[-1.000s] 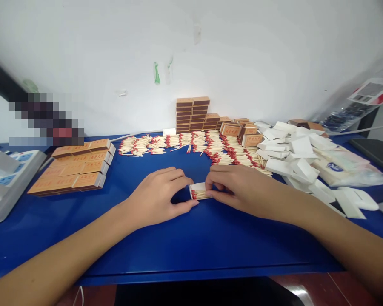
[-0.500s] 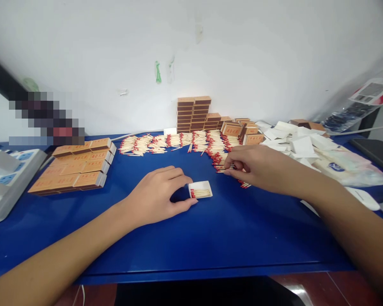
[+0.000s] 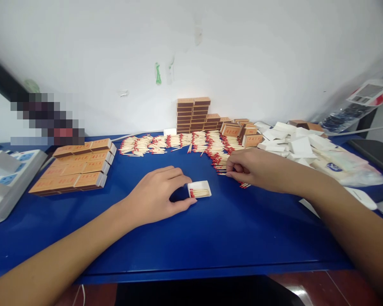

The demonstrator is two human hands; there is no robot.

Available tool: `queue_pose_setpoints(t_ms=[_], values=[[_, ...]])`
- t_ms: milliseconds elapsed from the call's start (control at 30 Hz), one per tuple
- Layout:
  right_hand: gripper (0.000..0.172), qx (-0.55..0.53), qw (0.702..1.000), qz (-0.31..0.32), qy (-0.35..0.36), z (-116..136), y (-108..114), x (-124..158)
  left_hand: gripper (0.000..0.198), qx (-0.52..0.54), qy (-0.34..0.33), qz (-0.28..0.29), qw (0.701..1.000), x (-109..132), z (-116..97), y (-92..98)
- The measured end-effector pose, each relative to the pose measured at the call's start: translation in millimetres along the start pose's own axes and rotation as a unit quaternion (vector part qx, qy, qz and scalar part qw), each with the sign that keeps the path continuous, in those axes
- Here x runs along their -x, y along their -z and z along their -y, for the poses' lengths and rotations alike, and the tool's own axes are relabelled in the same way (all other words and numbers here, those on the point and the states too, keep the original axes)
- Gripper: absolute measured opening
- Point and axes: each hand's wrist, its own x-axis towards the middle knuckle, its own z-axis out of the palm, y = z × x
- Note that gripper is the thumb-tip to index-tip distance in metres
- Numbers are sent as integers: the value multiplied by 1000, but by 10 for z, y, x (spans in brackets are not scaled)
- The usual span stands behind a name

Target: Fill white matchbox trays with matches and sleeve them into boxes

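My left hand (image 3: 159,194) grips the left end of a small white matchbox tray (image 3: 204,185) between thumb and fingers. Several red-tipped matches (image 3: 200,193) lie inside it, heads to the left, and the tray rests on the blue table (image 3: 191,242). Over the right edge of the loose match pile (image 3: 219,158) is my right hand (image 3: 247,166). Its thumb and index finger are pinched on a match (image 3: 221,174), whose red head pokes out to the left. The rest of that match is hidden by the fingers.
Filled matchboxes (image 3: 73,168) stand in rows at the left, beside a power strip (image 3: 15,178). More boxes (image 3: 193,114) are stacked against the wall. White empty trays (image 3: 290,138) are heaped at the right, near a tissue packet (image 3: 341,165) and a black phone-like object (image 3: 375,157).
My right thumb and index finger have closed together at the pile's edge. My left hand and the tray stay nearly where they were.
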Motion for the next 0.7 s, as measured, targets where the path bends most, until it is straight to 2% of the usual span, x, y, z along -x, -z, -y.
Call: queue_pose_setpoints(t_ms=[100,200,300,367,533,700], values=[[17,-9,1000,1,7,-16,-24,-11,30,1,0,1,1000,-4,-3,0],[21,-12,998,-40,53,40,-53,-17,30,1,2,2,1000,-10,-9,-1],[22,-24,990,-93,102,200,-81,5,29,0,3,2,1000,-19,-15,-5],[19,-32,986,-105,123,336,-114,33,28,-1,1,4,1000,-24,-18,-10],[13,4,985,-92,149,568,-253,74,28,-2,-6,3,1000,-34,-28,-20],[9,-2,988,-77,136,550,-246,89,27,-1,-8,0,1000,-45,-40,-20]])
